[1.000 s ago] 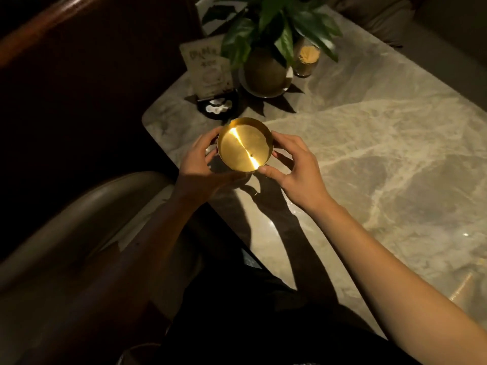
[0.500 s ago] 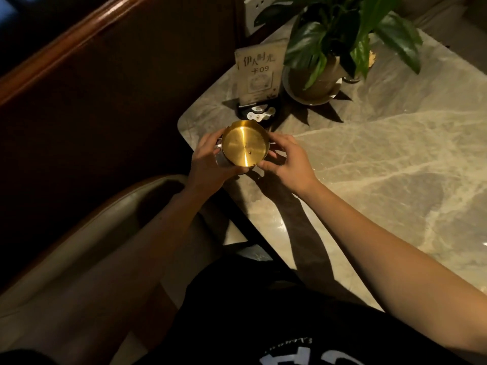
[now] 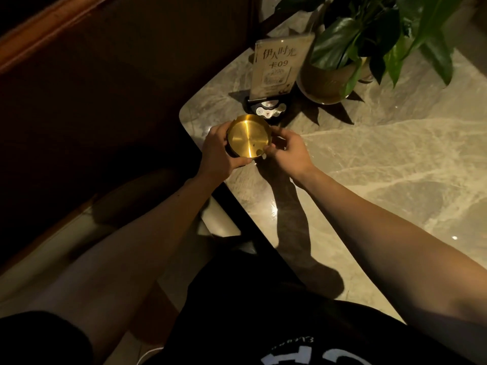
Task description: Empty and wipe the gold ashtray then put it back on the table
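The round gold ashtray (image 3: 248,136) is held over the near left corner of the marble table (image 3: 382,164), its open side up and its inside looking bare and shiny. My left hand (image 3: 220,151) wraps around its left rim and underside. My right hand (image 3: 286,150) pinches its right rim with thumb and fingers. Whether the ashtray touches the tabletop is hidden by my hands.
A table-number sign (image 3: 276,67) on a black base (image 3: 267,109) stands just behind the ashtray. A potted plant (image 3: 340,75) sits to the sign's right. A dark wooden wall (image 3: 105,75) and a padded seat (image 3: 66,233) lie left of the table.
The ashtray has levelled out from a tilt and its bright glare has faded. Both hands stay on it while the view shifts so the sign and plant look closer.
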The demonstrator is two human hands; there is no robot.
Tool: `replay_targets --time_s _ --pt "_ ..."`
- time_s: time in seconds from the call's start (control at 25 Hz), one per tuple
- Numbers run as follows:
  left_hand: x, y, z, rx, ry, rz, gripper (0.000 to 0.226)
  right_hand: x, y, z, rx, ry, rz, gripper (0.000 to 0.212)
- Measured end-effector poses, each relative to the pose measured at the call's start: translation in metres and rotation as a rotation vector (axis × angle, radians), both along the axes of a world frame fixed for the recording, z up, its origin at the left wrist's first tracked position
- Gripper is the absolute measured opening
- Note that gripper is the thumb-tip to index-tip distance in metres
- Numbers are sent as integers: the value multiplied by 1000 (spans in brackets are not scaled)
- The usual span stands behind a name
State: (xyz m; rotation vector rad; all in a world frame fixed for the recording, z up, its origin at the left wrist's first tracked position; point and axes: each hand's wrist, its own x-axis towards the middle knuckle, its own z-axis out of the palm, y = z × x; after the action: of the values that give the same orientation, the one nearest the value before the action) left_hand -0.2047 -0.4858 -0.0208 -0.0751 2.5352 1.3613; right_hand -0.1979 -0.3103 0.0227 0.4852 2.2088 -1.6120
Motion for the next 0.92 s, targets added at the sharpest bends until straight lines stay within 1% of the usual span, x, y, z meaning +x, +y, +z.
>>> replay_targets --time_s 0.24,0.4,0.6,0.72,0.8,0.88,0.92 --pt "0 0 -9 4 -5 36 105 -5 -7 -1 -11 -51 -7 55" --pt "-4 -3 -13 -17 -14 19 105 -3 -9 3 -78 -41 36 53" --pt "-6 -6 -13 -22 1 17 101 -1 -12 1 -91 -46 90 54" --pt "-6 -5 -7 -57 -4 6 102 -1 -10 3 -104 -72 102 55" --pt "-1 -2 -2 -94 67 6 97 -1 -5 -1 -80 -78 76 57" --pt "6 5 4 -113 224 19 80 2 4 -5 -21 -70 29 58" --pt "7 10 6 -102 296 10 71 6 10 -7 17 -40 10 55"
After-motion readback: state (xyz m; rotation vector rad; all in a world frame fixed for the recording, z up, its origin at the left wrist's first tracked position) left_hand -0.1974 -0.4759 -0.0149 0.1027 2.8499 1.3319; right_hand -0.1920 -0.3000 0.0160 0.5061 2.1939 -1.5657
